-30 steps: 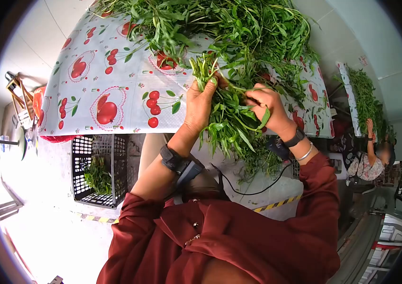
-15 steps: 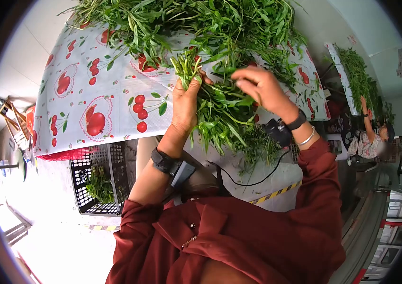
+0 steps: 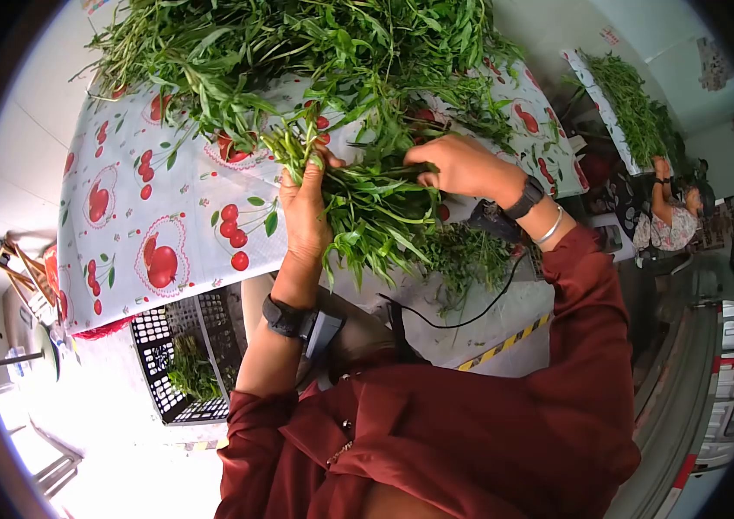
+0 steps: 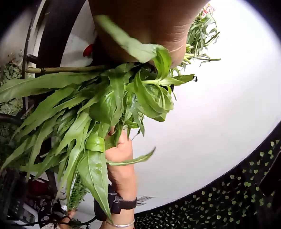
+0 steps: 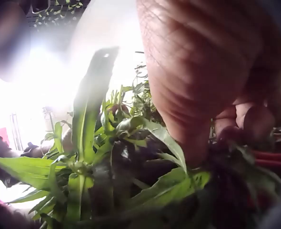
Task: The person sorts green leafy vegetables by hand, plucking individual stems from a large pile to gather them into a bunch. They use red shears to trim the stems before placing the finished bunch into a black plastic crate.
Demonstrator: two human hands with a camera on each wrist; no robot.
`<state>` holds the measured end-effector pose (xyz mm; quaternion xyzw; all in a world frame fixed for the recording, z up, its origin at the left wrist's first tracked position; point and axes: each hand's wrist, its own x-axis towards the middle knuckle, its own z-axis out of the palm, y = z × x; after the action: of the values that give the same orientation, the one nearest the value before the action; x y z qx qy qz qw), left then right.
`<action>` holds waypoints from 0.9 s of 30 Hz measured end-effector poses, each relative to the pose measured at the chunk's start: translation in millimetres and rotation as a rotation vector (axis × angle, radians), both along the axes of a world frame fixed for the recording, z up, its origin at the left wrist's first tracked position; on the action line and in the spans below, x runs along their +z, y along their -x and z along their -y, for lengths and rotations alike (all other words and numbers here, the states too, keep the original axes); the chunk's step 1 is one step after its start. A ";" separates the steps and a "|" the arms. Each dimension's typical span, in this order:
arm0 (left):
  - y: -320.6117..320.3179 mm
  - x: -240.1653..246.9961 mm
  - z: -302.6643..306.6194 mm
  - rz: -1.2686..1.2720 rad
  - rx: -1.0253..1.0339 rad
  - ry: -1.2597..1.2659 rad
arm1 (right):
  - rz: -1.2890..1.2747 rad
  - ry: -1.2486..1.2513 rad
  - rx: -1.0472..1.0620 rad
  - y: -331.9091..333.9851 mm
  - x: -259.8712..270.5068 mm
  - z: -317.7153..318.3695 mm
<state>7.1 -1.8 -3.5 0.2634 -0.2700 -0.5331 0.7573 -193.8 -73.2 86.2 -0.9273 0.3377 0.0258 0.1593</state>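
Observation:
In the head view, the left hand (image 3: 305,212) grips a bunch of leafy greens (image 3: 376,221) near the stem ends, its thumb across the pale cut stems. Leaves fan out to the right and hang over the table's front edge. The right hand (image 3: 471,169) is at the right side of this bunch, fingers bent around some of its greens. Leaves of the bunch (image 4: 107,100) cover part of the right hand (image 4: 121,157) in the left wrist view. Close up in the right wrist view, the right hand (image 5: 202,71) has its fingertips down among leaves (image 5: 83,167).
A large heap of greens (image 3: 298,43) spans the back of the table, on a fruit-patterned cloth (image 3: 185,199). Below the front edge are a black crate (image 3: 159,363) holding greens, loose greens (image 3: 471,259) and a black cable (image 3: 471,322). Another person (image 3: 674,225) is at the far right.
The right hand came away from the bunch with its fingers spread, then returned to the leaves. The left hand kept its grip. In the head view, the table and bunch have shifted left.

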 end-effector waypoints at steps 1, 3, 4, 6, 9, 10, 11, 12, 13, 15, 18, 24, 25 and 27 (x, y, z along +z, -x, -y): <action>0.6 0.4 0.0 0.033 0.037 -0.010 | 0.019 -0.031 -0.070 7.8 2.0 -1.4; 0.3 -2.5 1.2 0.011 0.039 -0.004 | 0.077 0.016 -0.060 27.2 -1.1 1.1; -0.4 -3.9 1.7 0.001 0.041 -0.012 | -0.007 0.056 -0.114 36.1 -2.1 3.4; -2.5 -6.5 2.9 -0.011 0.044 0.005 | -0.065 0.145 -0.202 53.3 -3.2 3.3; -3.2 -7.1 2.9 -0.034 0.019 -0.020 | -0.065 0.003 -0.546 70.7 2.2 7.5; -1.9 -6.6 2.8 -0.056 0.022 0.003 | -0.042 0.062 -0.423 90.1 -13.6 22.2; -1.4 -6.5 3.1 -0.058 0.017 0.006 | -0.043 0.066 -0.427 102.3 -22.5 29.7; -1.9 -7.3 3.4 -0.064 0.014 0.017 | 0.057 0.107 -0.378 110.0 -27.3 33.8; -2.6 -8.0 4.0 -0.069 0.010 0.028 | 0.157 0.149 -0.327 117.8 -31.8 38.3; -4.1 -10.3 4.7 -0.038 0.019 0.035 | 0.181 0.153 -0.328 119.8 -29.4 40.7; -5.1 -9.8 4.1 -0.059 0.027 0.027 | 0.126 0.003 -0.403 130.6 -22.1 43.9; -4.7 -8.4 4.5 -0.064 0.011 0.012 | 0.214 0.198 -0.564 171.7 -12.2 53.4; -4.8 -8.6 4.5 -0.064 0.018 -0.011 | 0.212 0.199 -0.565 175.0 -11.8 56.5; -5.1 -10.5 6.7 -0.047 0.021 -0.009 | 0.318 0.233 -0.699 167.6 -4.3 58.6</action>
<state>12.2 -8.4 -14.0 0.2572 -0.2469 -0.5323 0.7678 -361.4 -131.8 81.9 -0.7608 0.6046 -0.2124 0.1023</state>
